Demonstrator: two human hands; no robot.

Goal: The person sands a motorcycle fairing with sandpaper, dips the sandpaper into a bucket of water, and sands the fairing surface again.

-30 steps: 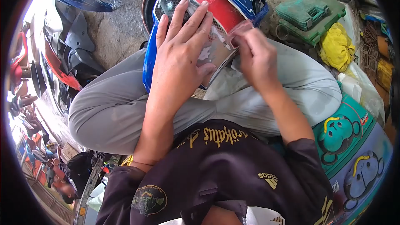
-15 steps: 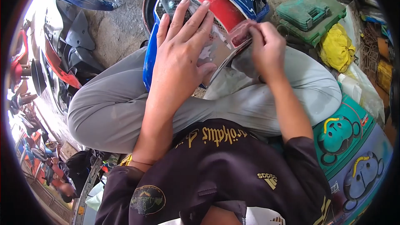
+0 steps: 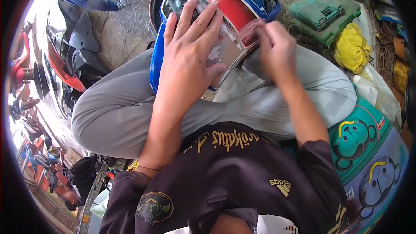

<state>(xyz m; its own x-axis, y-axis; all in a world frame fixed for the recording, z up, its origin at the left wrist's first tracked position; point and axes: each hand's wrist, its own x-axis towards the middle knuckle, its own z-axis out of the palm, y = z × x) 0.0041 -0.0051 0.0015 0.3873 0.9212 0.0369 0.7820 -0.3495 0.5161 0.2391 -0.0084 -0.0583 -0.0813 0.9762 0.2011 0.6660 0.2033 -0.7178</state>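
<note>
A motorcycle body panel [image 3: 232, 8] in blue, red and white lies across my lap, with dull, worn grey patches on its near part. My left hand [image 3: 186, 58] rests on it, palm down and fingers spread, over the left side. At the panel's right edge my right hand [image 3: 279, 47] is closed, fingertips pressed to a scuffed, pinkish-red patch. Motion blurs this hand a little, and whatever its fingers pinch is hidden.
Beneath the panel's far end is a dark round rim [image 3: 155, 11]. Green tool cases [image 3: 323, 15] and a yellow bundle [image 3: 353, 47] stand to the right. Bear-patterned teal plastic [image 3: 355, 134] lies near my knee. Other fairing pieces [image 3: 82, 34] lie left; a person [image 3: 67, 190] is far left.
My right hand has shifted slightly upward along the scuffed patch at the panel's edge. My left hand keeps its place.
</note>
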